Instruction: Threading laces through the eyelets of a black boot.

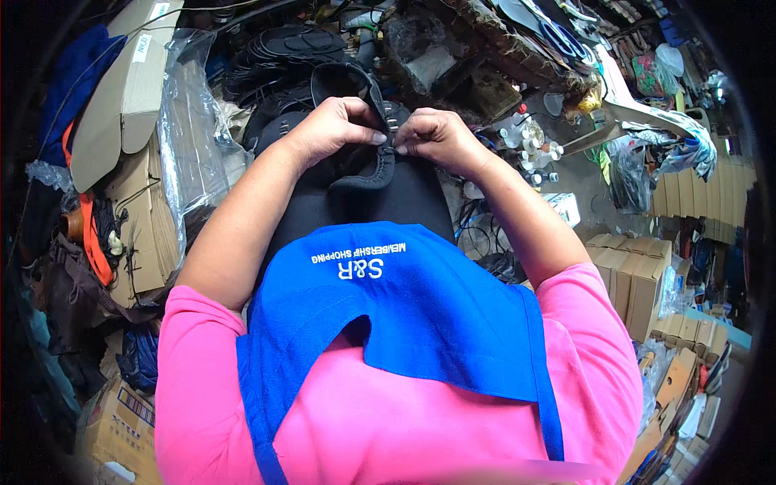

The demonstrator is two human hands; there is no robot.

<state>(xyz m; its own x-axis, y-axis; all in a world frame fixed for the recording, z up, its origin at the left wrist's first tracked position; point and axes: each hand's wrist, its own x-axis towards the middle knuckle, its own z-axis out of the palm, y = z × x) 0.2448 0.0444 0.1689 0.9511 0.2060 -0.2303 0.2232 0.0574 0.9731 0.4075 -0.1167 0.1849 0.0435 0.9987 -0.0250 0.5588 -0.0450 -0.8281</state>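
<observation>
Left hand [331, 125]: I see its grip narrow, thumb and fingertips pinched on the black strap [373, 95] just left of the buckle.
Right hand [436, 136]: grip also narrow, fingertips pinched on the same strap, close beside the left hand's fingertips; I cannot tell if they touch.
Buckle [391, 125]: small metal piece on the strap, between the two sets of fingertips.
Sandal [364, 174]: black, with a stitched edge, lying on the lap just below both hands, over the blue apron [404, 307].
Strap: loops up and away from the hands toward the pile behind.
Pile of black sandals [279, 65]: beyond the hands, to the upper left.
Cardboard boxes [634, 275]: stacked at right, well apart from the hands.
Clear plastic bag [190, 137]: at left, beside the left forearm.
Small bottles [533, 145]: just right of the right hand.
</observation>
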